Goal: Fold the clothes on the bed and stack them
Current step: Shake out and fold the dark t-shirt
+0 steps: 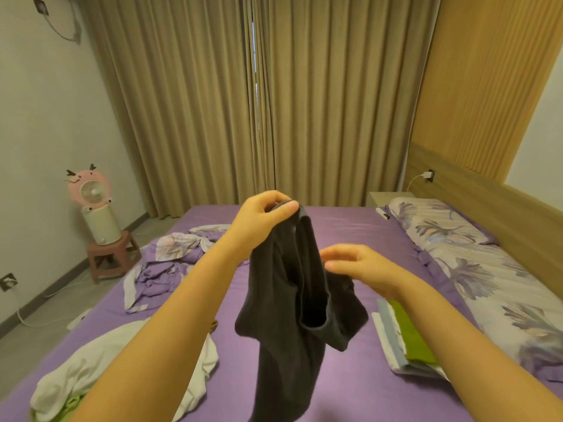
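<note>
At left on purple bed (350,226), crumpled white garment (100,357) lying unfolded; left hand (262,214) pinching top edge of black garment (292,300), dangling it above mattress; right hand (350,263) hovering beside cloth, fingers loosely curled, gripping nothing; folded stack (405,339) sitting further right, near floral pillow (438,223).

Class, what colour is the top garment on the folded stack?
Green, seen in the head view: the top garment.
</note>
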Demonstrator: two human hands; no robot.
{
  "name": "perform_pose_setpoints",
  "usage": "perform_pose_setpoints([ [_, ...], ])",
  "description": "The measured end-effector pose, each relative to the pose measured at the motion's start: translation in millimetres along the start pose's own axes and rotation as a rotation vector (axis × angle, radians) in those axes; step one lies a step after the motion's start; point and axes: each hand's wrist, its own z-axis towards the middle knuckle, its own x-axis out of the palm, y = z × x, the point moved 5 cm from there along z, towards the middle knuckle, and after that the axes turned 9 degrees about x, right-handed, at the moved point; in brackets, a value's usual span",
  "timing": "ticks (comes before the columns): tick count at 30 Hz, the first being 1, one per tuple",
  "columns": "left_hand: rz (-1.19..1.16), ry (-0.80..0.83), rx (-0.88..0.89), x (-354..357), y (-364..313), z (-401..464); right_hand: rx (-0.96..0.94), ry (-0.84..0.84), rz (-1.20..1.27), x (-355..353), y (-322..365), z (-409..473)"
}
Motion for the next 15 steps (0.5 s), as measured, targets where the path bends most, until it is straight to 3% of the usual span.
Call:
perform_pose_setpoints([
  [4,-0.189,-0.064,-0.063,-1.8,-10.2,7.3,0.113,0.188,-0.142,25.8,-15.3,-6.6],
  [8,-0.260,-0.157,-0.135,-7.4,-12.1,13.1,0.129,0.210,-0.213,46.7,-23.9,-11.9],
  [11,-0.299,-0.254,-0.199,-16.5,-11.0,15.7,0.082,0.057,-0.367,65.1,-34.1,-3.3],
  [15,-0.351,-0.330,-0.279,-27.7,-9.8,18.4,-0.015,-0.247,-0.325,74.1,-27.6,6.9],
])
